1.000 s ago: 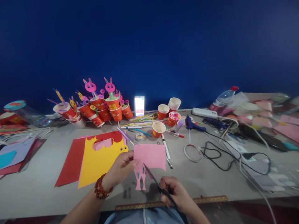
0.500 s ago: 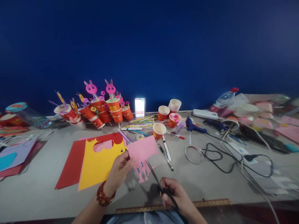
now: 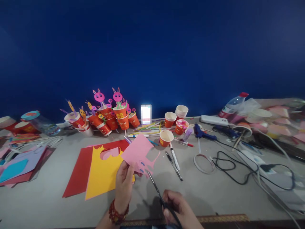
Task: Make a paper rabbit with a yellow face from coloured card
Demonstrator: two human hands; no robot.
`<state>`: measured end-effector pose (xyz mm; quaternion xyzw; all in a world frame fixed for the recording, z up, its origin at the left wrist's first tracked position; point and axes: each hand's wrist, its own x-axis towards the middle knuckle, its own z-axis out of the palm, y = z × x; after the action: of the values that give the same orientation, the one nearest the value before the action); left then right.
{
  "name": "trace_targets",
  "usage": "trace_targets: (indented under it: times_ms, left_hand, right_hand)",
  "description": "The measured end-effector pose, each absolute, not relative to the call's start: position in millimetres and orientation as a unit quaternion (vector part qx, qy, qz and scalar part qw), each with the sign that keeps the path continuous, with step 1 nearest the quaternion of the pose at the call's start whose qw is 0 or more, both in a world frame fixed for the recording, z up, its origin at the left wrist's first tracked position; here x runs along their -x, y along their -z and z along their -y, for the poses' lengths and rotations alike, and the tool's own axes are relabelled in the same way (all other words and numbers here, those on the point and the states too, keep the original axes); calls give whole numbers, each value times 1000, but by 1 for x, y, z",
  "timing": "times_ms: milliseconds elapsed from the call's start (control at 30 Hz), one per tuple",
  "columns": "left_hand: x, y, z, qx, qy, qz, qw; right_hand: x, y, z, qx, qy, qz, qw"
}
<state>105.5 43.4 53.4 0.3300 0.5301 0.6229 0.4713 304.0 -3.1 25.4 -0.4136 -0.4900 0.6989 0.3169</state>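
Fingers (image 3: 130,168) of the left hand (image 3: 124,184) are pinched tight on the bottom edge of a pink paper (image 3: 138,152). This paper is held up above the gray table (image 3: 47,203), tilted, with one corner pointing up. A bunny shape with blue spots is partly cut out along its lower right side. The right hand (image 3: 177,208) is low and near the front edge of the table, and its fingers are curled shut around the dark handles of the scissors (image 3: 157,190). The thin blades point up and to the left, and their tip touches the pink paper by the bunny shape. You cannot tell how far the blades are apart. A red bead bracelet (image 3: 118,215) sits on the left wrist.

Just behind the left hand, a yellow paper (image 3: 102,175) with a heart hole lies flat on a red paper (image 3: 78,173). Right of the pink paper are two pens (image 3: 175,159) and an orange cup (image 3: 166,137). Past them lies a ring of tape (image 3: 203,159), a blue glue gun (image 3: 202,134) and a black cord (image 3: 228,165). Far back by the blue wall stand many orange cups with pink bunny heads on sticks (image 3: 107,109). A pile of colored straws (image 3: 145,128) lies near them. A clear bottle with a red cap (image 3: 233,105) lies on the far right. More colored papers (image 3: 19,162) are on the far left.
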Motion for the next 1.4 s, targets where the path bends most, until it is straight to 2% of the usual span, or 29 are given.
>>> trace_targets:
  times_ms: [600,1400]
  left_hand:
    - [-115,-39,-33,-280,-661,-496,489]
    - [-121,-52,-21,-207,-681,-441,546]
  right_hand:
    - [-277,-26,-13,377,-683,510,363]
    - [-275,-27,-5,363,-695,483,391]
